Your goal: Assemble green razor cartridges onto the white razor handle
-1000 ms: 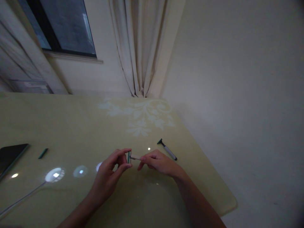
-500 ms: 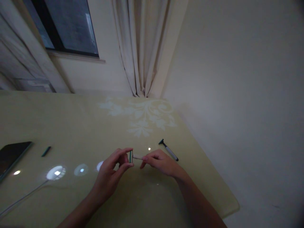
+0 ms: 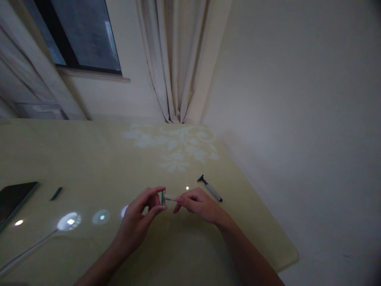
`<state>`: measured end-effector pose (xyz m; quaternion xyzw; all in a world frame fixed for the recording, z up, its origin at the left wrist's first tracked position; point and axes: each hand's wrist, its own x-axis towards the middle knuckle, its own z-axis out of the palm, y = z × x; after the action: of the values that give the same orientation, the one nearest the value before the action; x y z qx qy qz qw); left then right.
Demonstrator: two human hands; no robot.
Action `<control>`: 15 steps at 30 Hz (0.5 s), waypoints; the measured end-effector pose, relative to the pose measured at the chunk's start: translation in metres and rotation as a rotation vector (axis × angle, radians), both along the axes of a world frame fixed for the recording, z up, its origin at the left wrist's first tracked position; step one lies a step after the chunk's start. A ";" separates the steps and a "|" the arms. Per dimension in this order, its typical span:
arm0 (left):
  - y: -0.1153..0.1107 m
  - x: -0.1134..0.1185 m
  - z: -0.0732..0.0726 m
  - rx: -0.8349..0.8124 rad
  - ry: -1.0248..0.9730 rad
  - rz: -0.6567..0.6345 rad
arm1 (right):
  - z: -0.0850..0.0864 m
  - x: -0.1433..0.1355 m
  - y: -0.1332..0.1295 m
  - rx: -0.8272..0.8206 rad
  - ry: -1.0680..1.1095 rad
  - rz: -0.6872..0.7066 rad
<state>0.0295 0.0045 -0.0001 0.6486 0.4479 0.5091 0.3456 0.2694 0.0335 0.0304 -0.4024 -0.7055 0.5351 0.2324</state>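
Between the thumb and fingers of my left hand [image 3: 143, 214] is a small green and pale rectangular piece [image 3: 163, 197], held upright by its two ends. My right hand [image 3: 201, 204] pinches a thin whitish stick [image 3: 171, 198], whose far end meets the piece's right side. Both hands are just above the table. Beyond my right hand lies a razor [image 3: 210, 188] with a dark head and a grey handle. A small dark green piece [image 3: 56, 194] rests on the table at the left.
The glossy yellowish table [image 3: 98, 159] has a pale leaf pattern. A dark flat device [image 3: 16, 198] is at its left edge, with a white cable [image 3: 29, 251] nearer to me. Behind are curtains [image 3: 174, 59] and a window; a wall [image 3: 291, 119] borders the right side.
The view has shifted slightly. Both hands keep their grips, and the stick still meets the green piece, which looks turned a little.
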 end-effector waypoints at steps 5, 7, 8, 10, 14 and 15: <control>0.000 -0.001 0.000 0.017 -0.004 0.008 | -0.001 0.001 0.000 -0.044 -0.040 0.048; 0.000 -0.002 0.000 0.012 0.002 -0.005 | -0.001 0.001 0.001 -0.040 -0.011 0.003; 0.000 -0.001 0.000 0.011 0.004 -0.012 | -0.002 0.001 0.000 -0.041 0.012 -0.007; 0.000 -0.001 0.001 0.008 0.007 -0.013 | -0.003 0.000 0.000 -0.054 0.036 0.010; 0.000 -0.001 0.000 -0.007 0.004 0.007 | -0.004 -0.001 0.000 -0.063 -0.027 0.038; 0.000 -0.001 -0.001 -0.015 0.004 0.007 | -0.004 0.000 0.000 -0.054 -0.041 0.024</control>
<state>0.0283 0.0046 -0.0009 0.6456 0.4546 0.5057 0.3477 0.2695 0.0335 0.0261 -0.4110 -0.7001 0.5483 0.2008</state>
